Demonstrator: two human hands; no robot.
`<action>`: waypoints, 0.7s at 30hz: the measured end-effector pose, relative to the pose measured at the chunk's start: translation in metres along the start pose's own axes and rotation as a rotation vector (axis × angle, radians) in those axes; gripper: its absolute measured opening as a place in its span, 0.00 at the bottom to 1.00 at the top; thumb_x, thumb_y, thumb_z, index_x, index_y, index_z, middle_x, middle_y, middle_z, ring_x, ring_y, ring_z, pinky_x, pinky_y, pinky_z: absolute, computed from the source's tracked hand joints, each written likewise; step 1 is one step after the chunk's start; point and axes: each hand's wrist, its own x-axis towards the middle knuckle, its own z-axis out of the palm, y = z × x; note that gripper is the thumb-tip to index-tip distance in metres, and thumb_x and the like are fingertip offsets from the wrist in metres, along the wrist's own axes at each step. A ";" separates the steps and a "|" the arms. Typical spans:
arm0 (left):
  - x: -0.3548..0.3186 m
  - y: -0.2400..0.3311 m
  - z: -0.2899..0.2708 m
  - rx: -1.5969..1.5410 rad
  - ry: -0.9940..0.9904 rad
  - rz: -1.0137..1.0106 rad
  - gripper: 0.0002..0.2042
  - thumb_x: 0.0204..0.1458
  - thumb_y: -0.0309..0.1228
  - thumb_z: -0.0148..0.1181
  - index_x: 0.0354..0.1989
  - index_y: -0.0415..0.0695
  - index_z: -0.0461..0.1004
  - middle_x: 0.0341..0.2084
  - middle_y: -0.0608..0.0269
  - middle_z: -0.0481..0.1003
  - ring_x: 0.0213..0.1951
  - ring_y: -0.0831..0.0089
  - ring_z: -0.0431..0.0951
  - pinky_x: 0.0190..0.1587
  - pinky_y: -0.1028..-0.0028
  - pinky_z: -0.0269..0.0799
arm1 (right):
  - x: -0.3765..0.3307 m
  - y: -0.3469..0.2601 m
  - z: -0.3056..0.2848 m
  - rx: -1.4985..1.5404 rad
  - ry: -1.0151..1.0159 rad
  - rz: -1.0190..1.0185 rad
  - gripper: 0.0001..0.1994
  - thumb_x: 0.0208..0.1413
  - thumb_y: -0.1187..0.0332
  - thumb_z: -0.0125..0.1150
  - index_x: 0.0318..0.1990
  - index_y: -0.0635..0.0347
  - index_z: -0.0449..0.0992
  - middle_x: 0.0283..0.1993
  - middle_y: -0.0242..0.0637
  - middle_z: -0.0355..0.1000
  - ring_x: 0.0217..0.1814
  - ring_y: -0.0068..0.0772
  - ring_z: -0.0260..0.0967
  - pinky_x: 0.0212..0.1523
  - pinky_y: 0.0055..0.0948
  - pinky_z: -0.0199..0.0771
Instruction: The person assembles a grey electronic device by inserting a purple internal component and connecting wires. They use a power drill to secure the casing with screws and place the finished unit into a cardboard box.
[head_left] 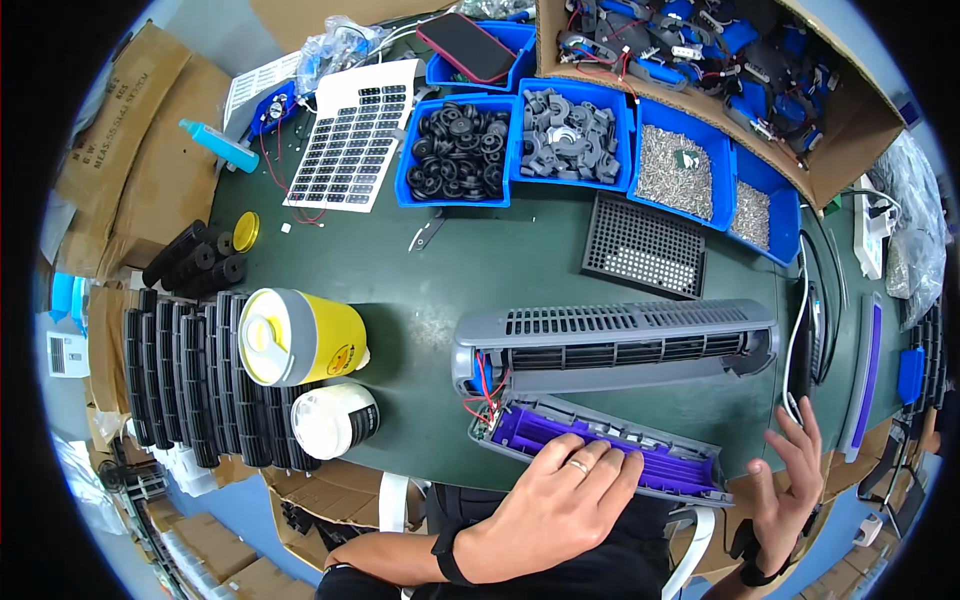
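A long grey fan housing [620, 380] with slotted vents and a black ribbed roller [630, 350] inside lies across the table in front of me. Nearer to me is its other grey half, carrying a long purple insert [665, 468]. Red wires [487, 380] join the two at their left ends. My left hand [560, 505] is closed over the near edge of the purple insert, fingers bent together on it; the thumb is hidden. Off the right end of that half, my right hand [788, 485] is raised, empty, its fingers apart.
Blue bins hold black wheels [460, 150], grey parts [568, 130] and screws [675, 170]. Behind stands a carton [680, 85] of motors. A black grid tray [645, 245], yellow jar [335, 335], white tub [340, 418], black rollers [200, 380] and small knife [428, 232] lie around.
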 end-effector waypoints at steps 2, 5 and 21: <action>0.003 0.000 -0.003 -0.020 -0.029 -0.016 0.19 0.53 0.34 0.71 0.50 0.38 0.82 0.43 0.59 0.81 0.47 0.66 0.82 0.55 0.63 0.73 | 0.001 -0.006 -0.004 0.001 0.095 -0.048 0.12 0.63 0.66 0.64 0.45 0.69 0.81 0.57 0.52 0.80 0.74 0.65 0.66 0.70 0.56 0.65; 0.003 0.000 -0.005 -0.060 -0.049 -0.012 0.20 0.51 0.29 0.62 0.52 0.33 0.80 0.46 0.52 0.80 0.50 0.61 0.82 0.58 0.60 0.73 | -0.005 -0.002 -0.014 0.178 0.153 -0.235 0.10 0.59 0.71 0.62 0.42 0.70 0.80 0.53 0.56 0.80 0.65 0.65 0.72 0.64 0.57 0.71; 0.047 -0.074 -0.094 -0.055 -0.124 -0.229 0.21 0.50 0.33 0.76 0.52 0.45 0.81 0.50 0.54 0.78 0.51 0.51 0.79 0.52 0.58 0.74 | 0.039 -0.034 0.017 0.158 -0.631 -0.382 0.33 0.47 0.54 0.80 0.62 0.55 0.81 0.66 0.50 0.72 0.65 0.58 0.70 0.65 0.50 0.73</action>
